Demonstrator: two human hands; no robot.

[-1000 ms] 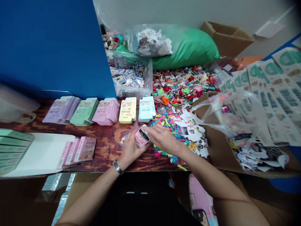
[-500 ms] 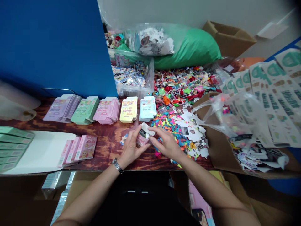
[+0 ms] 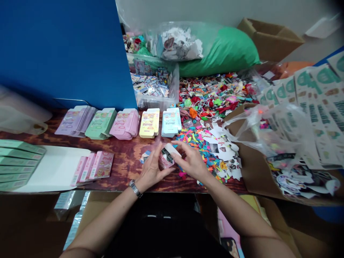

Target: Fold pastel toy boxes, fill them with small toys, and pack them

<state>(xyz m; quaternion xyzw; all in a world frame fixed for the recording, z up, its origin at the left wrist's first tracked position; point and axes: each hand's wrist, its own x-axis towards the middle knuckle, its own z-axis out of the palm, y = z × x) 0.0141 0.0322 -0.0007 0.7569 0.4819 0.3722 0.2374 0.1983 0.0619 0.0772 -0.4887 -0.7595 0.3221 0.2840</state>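
Note:
A small pink box [image 3: 166,161] with its white flap raised is held over the front middle of the table; dark and white items show in its opening. My left hand [image 3: 152,168] wraps the box from the left, thumb along its near side. On the right, my right hand [image 3: 190,160] pinches the white flap [image 3: 172,149] between thumb and fingers. Just left of the box, a small blue-and-white packet [image 3: 144,156] lies on the table, partly behind my left hand. Small colourful pieces [image 3: 192,139] are heaped beside my right hand.
Flat box stacks line the back: purple [image 3: 72,121], green [image 3: 100,123], pink [image 3: 124,123], yellow [image 3: 149,123], blue [image 3: 171,122]. Filled-out pink boxes [image 3: 101,165] stand left on a white tray [image 3: 56,168]. A cardboard box [image 3: 248,168] borders the right.
The box's opening faces up more, showing more of its dark contents. My right thumb and fingers have shifted slightly on the flap. The whole view has moved a little.

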